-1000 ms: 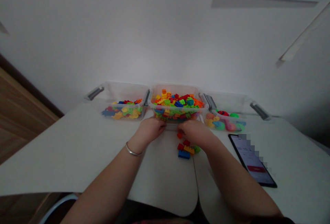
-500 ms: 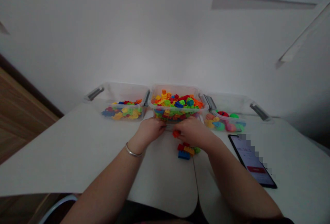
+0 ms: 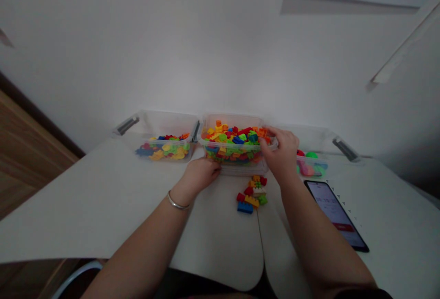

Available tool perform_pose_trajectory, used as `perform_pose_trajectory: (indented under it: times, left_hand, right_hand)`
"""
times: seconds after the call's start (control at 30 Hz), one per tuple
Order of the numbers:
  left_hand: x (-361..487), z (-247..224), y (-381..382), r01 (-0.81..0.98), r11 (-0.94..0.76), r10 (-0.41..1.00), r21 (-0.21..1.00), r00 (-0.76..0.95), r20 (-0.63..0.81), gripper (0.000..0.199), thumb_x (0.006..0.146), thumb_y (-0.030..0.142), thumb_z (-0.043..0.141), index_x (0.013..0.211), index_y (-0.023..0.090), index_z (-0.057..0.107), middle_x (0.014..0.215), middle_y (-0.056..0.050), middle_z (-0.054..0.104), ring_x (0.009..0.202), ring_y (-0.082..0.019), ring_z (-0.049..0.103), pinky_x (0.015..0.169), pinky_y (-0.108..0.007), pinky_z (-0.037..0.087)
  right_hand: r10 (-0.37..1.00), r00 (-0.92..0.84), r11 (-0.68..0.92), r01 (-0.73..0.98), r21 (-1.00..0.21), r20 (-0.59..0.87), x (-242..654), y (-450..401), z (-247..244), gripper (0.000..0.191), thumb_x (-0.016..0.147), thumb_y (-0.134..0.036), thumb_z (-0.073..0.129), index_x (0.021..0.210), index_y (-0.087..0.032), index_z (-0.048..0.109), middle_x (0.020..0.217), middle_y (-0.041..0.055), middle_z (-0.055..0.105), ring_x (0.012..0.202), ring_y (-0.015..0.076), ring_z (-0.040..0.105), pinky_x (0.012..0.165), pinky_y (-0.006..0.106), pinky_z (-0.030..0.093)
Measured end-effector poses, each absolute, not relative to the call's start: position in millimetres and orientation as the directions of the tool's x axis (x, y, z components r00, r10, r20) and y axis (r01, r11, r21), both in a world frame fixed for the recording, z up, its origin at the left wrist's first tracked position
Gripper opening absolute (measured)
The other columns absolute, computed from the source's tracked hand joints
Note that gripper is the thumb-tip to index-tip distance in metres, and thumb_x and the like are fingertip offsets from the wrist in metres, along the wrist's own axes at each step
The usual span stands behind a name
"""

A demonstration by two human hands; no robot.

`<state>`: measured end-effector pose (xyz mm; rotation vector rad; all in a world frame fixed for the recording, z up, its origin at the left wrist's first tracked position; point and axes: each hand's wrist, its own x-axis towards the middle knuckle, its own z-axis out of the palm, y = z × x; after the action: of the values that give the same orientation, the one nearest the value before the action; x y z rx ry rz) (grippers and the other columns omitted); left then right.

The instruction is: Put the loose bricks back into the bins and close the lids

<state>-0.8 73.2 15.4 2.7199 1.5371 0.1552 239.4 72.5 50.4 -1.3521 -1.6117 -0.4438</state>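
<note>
A clear plastic box full of mixed toy building blocks stands in the middle, against the wall. My right hand is at its right end, with thumb and fingertips closed around an orange building block on top of the heap. In front of the box's lower left corner rests my left hand, its fingers curled in; whatever they hold is hidden. Between my forearms lies a small group of loose blocks, among them a blue block, an orange-yellow block and a green block.
To the left stands another clear box of colourful pieces. A box with rounded toys is on the right, partly behind my right hand. A phone lies by my right forearm. A seam runs between the tabletops.
My right hand has moved up and right, from the front of the middle box to its right end. The red block it held low no longer shows there. My left hand stays put.
</note>
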Motion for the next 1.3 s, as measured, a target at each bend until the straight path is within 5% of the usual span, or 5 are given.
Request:
perform_pose_trajectory:
  times: [0.27,0.6,0.93,1.17,1.3]
  left_hand:
    - [0.8,15.6,72.3,0.861,-0.506,0.861,0.053,0.502,0.074,0.026,0.093,0.028,0.052,0.100,0.023,0.077,0.104,-0.008,0.076,0.100,-0.026,0.070,0.076,-0.032,0.054]
    - [1.2,15.5,73.1,0.852,-0.522,0.852,0.047,0.518,0.077,0.029,0.094,0.027,0.049,0.097,0.022,0.077,0.101,-0.009,0.077,0.098,-0.025,0.071,0.077,-0.033,0.055]
    - [1.6,18.8,70.9,0.850,-0.521,0.853,0.073,0.515,0.087,0.028,0.094,0.028,0.050,0.096,0.022,0.077,0.100,-0.010,0.076,0.097,-0.023,0.069,0.079,-0.031,0.053]
    - [2.0,19.5,70.7,0.853,-0.518,0.855,0.062,0.514,0.070,0.029,0.095,0.030,0.049,0.097,0.022,0.077,0.101,-0.010,0.076,0.096,-0.025,0.069,0.077,-0.033,0.053]
    - [2.4,20.8,70.5,0.858,-0.509,0.861,0.075,0.506,0.057,0.028,0.094,0.029,0.049,0.095,0.022,0.076,0.100,-0.010,0.076,0.096,-0.024,0.069,0.077,-0.032,0.054]
  right_hand:
    - [0.679,0.091,0.238,0.911,-0.336,0.729,254.3,86.5,42.7,0.034,0.084,-0.035,0.057,0.111,-0.021,0.072,0.105,0.0105,0.075,0.103,0.0304,0.061,0.098,0.047,0.042]
    - [0.625,-0.210,0.451,0.883,-0.129,0.752,245.3,66.7,61.8,0.020,0.089,-0.025,0.052,0.090,-0.019,0.071,0.096,0.0103,0.074,0.092,0.0257,0.063,0.089,0.040,0.047]
    - [0.731,-0.360,0.416,0.909,0.041,0.579,232.2,62.6,58.4,0.047,0.091,-0.038,0.055,0.126,-0.009,0.065,0.138,0.0170,0.062,0.119,0.0328,0.059,0.106,0.048,0.042]
    - [0.757,-0.359,0.426,0.905,0.005,0.546,232.8,61.8,58.5,0.052,0.090,-0.037,0.059,0.135,-0.011,0.059,0.145,0.0189,0.054,0.127,0.0339,0.055,0.109,0.053,0.040]
    - [0.713,-0.363,0.498,0.864,-0.069,0.600,237.8,56.1,68.0,0.039,0.088,-0.031,0.063,0.123,-0.015,0.067,0.137,0.0169,0.061,0.124,0.0322,0.056,0.104,0.049,0.045]
